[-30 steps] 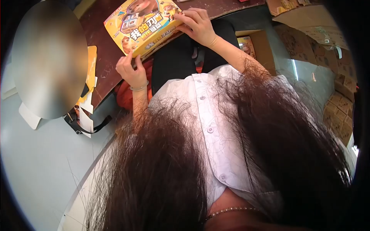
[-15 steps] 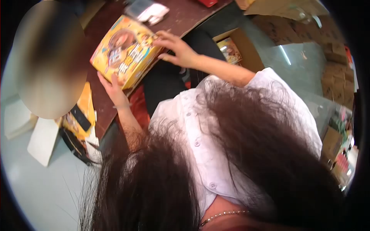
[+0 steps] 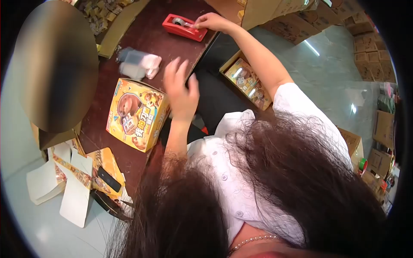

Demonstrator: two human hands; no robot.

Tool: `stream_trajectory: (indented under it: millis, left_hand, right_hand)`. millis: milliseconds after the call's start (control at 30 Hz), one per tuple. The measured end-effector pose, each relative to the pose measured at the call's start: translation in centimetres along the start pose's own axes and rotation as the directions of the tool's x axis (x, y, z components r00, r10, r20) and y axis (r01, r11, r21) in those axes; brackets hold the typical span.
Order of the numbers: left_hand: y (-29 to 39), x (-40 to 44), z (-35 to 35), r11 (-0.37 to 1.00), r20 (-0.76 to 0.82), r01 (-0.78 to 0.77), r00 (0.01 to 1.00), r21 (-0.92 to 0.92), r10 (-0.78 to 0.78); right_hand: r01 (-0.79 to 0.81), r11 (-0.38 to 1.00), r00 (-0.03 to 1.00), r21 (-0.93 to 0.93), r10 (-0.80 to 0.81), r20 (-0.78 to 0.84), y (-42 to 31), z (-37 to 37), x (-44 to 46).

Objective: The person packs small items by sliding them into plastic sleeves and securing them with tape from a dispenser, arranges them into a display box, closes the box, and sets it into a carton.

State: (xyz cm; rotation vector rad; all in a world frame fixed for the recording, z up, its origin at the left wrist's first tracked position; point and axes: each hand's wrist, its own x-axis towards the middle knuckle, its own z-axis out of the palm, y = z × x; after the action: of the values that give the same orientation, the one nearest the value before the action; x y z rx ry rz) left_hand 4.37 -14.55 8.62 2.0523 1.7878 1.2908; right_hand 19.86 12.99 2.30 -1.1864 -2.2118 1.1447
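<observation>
A yellow printed box (image 3: 134, 115) with a cartoon animal lies on the dark red table (image 3: 142, 47), held by neither hand. Just past its right corner my left hand (image 3: 180, 88) is raised, its fingers apart and somewhat blurred, holding nothing. At the far side my right hand (image 3: 208, 22) pinches the end of the clear tape at the cutting edge of a red tape dispenser (image 3: 184, 28). Between the box and the dispenser sit blurred clear and pink items (image 3: 140, 63).
Beside my lap a carton (image 3: 228, 77) holds yellow printed boxes. Flat packaging and a black phone (image 3: 109, 179) are at the lower left. At the top left, a carton (image 3: 124, 21) contains small packets. Stacked cartons (image 3: 373, 53) stand at the right.
Both hands have let go of the yellow box, which now rests on the table. My right hand has moved to the tape dispenser, and my left hand has moved right. The view has turned.
</observation>
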Motion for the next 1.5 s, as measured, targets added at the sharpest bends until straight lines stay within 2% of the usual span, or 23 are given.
stream_trajectory:
  millis: [133, 200, 267, 333, 367, 400, 433, 500, 600, 667, 733, 767, 800, 833, 867, 933, 1000, 1067, 1133, 1200, 1400, 1467, 1500]
  left_hand:
    - [-7.2, 5.9, 11.1, 0.995, 0.042, -0.006, 0.999, 0.102, 0.001]
    - [-9.3, 7.1, 13.2, 0.978, 0.069, -0.040, 0.997, 0.205, 0.027]
    - [-9.1, 7.3, 13.0, 0.953, 0.106, -0.056, 0.994, 0.298, 0.025]
    - [-8.6, 7.3, 12.7, 0.944, 0.053, -0.080, 0.996, 0.320, 0.067]
    - [-8.4, 7.3, 12.5, 0.932, -0.012, -0.106, 0.993, 0.347, 0.117]
    - [-7.6, 7.1, 12.5, 0.932, -0.018, -0.091, 0.994, 0.350, 0.104]
    - [-6.5, 6.4, 12.8, 0.974, -0.023, 0.228, 0.973, -0.018, -0.228]
    - [-4.8, 6.2, 15.1, 0.451, 0.284, 0.658, 0.706, -0.603, -0.649]
    - [-3.2, 8.6, 17.2, 0.132, 0.460, 0.684, 0.607, -0.717, -0.648]
    - [-3.7, 9.2, 18.9, 0.127, 0.382, 0.622, 0.615, -0.773, -0.690]
    - [-4.8, 8.7, 21.0, 0.247, 0.216, 0.538, 0.656, -0.806, -0.724]
    - [-6.1, 7.7, 22.3, 0.148, 0.301, 0.569, 0.616, -0.809, -0.728]
    - [-6.9, 6.5, 22.9, 0.280, 0.282, 0.637, 0.634, -0.718, -0.720]
    - [-7.2, 5.1, 23.0, 0.450, 0.126, 0.514, 0.749, -0.731, -0.651]
    - [-5.9, 4.3, 21.4, 0.466, 0.108, 0.478, 0.775, -0.744, -0.622]
    - [-3.0, 1.6, 14.4, 0.721, 0.107, 0.360, 0.922, -0.591, -0.373]
    - [-2.2, -1.2, 7.2, 0.990, 0.129, -0.032, 0.990, -0.140, 0.050]
    - [-1.7, -4.2, 0.2, 0.964, 0.318, -0.211, 0.936, 0.161, 0.151]
    - [-2.6, -7.3, -5.5, 0.921, 0.438, -0.209, 0.897, 0.328, 0.047]
    - [-3.4, -9.1, -10.5, 0.881, 0.511, -0.210, 0.859, 0.425, -0.042]
    - [-6.5, -10.7, -16.8, 0.832, 0.570, -0.351, 0.820, 0.429, 0.052]
    - [-8.6, -9.8, -16.9, 0.895, 0.553, -0.366, 0.814, 0.254, 0.176]
    - [-9.4, -9.3, -16.5, 0.901, 0.531, -0.378, 0.819, 0.212, 0.219]
  right_hand:
    - [-0.033, 0.943, 0.992, 0.332, -0.010, 0.127, 1.4, 0.1, 0.2]
    - [0.071, 0.964, 0.997, 0.256, -0.079, 0.021, 1.0, 0.1, -1.2]
    - [0.312, 0.938, 0.885, -0.152, -0.345, -0.312, -0.3, 0.4, -4.6]
    - [0.273, 0.956, 0.914, 0.103, -0.225, -0.339, -1.8, -0.6, -9.6]
    - [0.093, 0.861, 0.986, 0.500, -0.009, -0.168, 0.1, 0.0, -11.0]
    - [0.088, 0.862, 0.988, 0.499, -0.012, -0.153, 0.8, 0.1, -11.9]
    - [-0.027, 0.801, 0.991, 0.597, 0.098, -0.086, 1.2, 0.4, -13.1]
    - [-0.148, 0.718, 0.980, 0.680, 0.197, 0.005, 2.1, 0.6, -13.6]
    - [-0.167, 0.738, 0.982, 0.654, 0.185, 0.041, 2.7, 0.6, -13.2]
    - [-0.201, 0.708, 0.972, 0.677, 0.228, 0.051, 3.1, 0.6, -13.0]
    - [-0.231, 0.716, 0.969, 0.659, 0.233, 0.086, 4.7, 1.7, -12.2]
    - [-0.196, 0.790, 0.973, 0.581, 0.228, 0.019, 7.2, 3.2, -11.5]
    - [-0.165, 0.850, 0.977, 0.500, 0.212, -0.038, 8.7, 4.9, -11.6]
    - [-0.179, 0.826, 0.978, 0.535, 0.208, 0.006, 8.0, 5.0, -12.6]
    - [-0.193, 0.799, 0.978, 0.569, 0.202, 0.048, 7.2, 4.8, -13.3]
    - [-0.156, 0.702, 0.988, 0.695, 0.111, 0.110, 6.3, 5.3, -16.1]
    - [-0.232, 0.574, 0.967, 0.786, 0.050, 0.249, 2.2, 6.8, -19.0]
    - [-0.171, 0.629, 0.962, 0.758, -0.059, 0.266, 0.0, 11.2, -20.9]
    - [-0.216, 0.640, 0.867, 0.737, -0.221, 0.446, -3.6, 14.2, -21.2]
    - [-0.306, 0.464, 0.804, 0.832, -0.343, 0.486, -6.5, 18.5, -21.7]
    - [-0.254, 0.450, 0.859, 0.856, -0.301, 0.413, -11.3, 26.2, -21.8]
    - [0.510, 0.747, 0.846, 0.426, -0.527, -0.088, -14.0, 23.3, -21.9]
    - [0.671, 0.714, 0.741, 0.203, -0.635, -0.218, -14.1, 22.4, -21.2]
